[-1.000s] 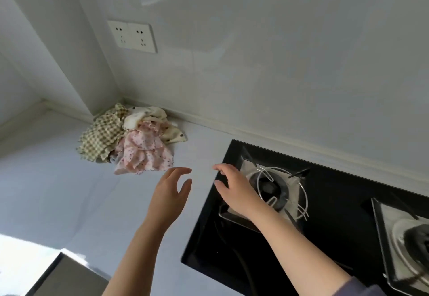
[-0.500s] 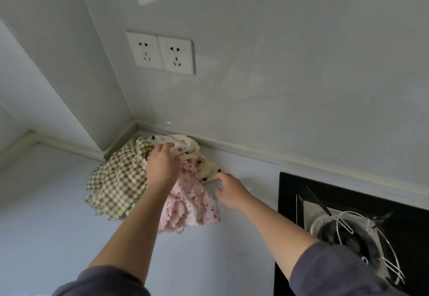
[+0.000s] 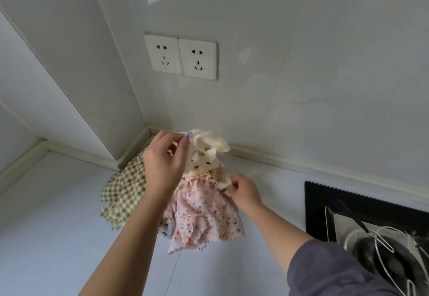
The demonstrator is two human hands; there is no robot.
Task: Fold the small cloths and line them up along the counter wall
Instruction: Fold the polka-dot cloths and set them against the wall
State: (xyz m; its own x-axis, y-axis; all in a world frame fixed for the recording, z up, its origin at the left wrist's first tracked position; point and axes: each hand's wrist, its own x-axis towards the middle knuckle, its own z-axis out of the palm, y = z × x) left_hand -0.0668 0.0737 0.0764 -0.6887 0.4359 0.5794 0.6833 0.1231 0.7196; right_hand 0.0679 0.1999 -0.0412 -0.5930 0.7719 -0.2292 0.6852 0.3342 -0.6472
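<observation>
Now the left hand (image 3: 162, 165) and right hand (image 3: 243, 191) each pinch the cream spotted cloth (image 3: 204, 162) above the pile (image 3: 204, 217); next, it probably needs spreading flat on the worktop (image 3: 58, 237).

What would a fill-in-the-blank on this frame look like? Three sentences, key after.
1. The left hand and right hand both pinch the spotted cloth, held above the ____ floral cloth.
2. The checked cloth lies to the ____ of the floral cloth.
3. The sockets on the wall above the pile number ____.

Missing words: pink; left; two.
</observation>
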